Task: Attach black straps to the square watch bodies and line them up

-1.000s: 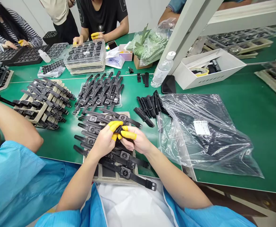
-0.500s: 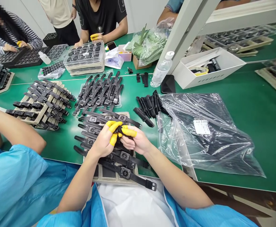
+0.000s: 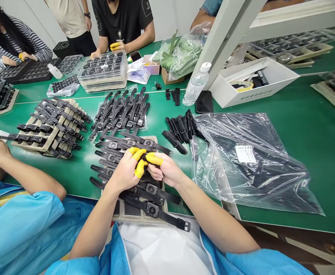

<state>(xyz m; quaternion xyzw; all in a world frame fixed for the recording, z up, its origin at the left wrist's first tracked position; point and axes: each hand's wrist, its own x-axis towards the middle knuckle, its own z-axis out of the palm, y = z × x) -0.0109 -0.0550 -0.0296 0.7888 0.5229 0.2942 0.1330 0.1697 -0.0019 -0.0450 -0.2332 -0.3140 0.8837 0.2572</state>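
Note:
My left hand and my right hand, with yellow finger cots on several fingers, meet over a tray of smartwatches. Between their closed fingertips is a black smartwatch; the left hand grips its body side, the right pinches its strap. Fingers cover most of it, so the joint between strap and body is hidden. Below the hands, a smartwatch with open straps lies back up across the tray. More black watches stick out to the left of my left hand.
Loose black watch straps lie right of the tray, beside a clear bag of straps. Behind are a second watch tray, a water bottle and a white box. At left, a co-worker's arm is near a watch rack.
My hands stay nearly in place, with the left thumb shifted slightly down and right. The co-worker's arm at left has moved further into view, with a watch strap now near that hand.

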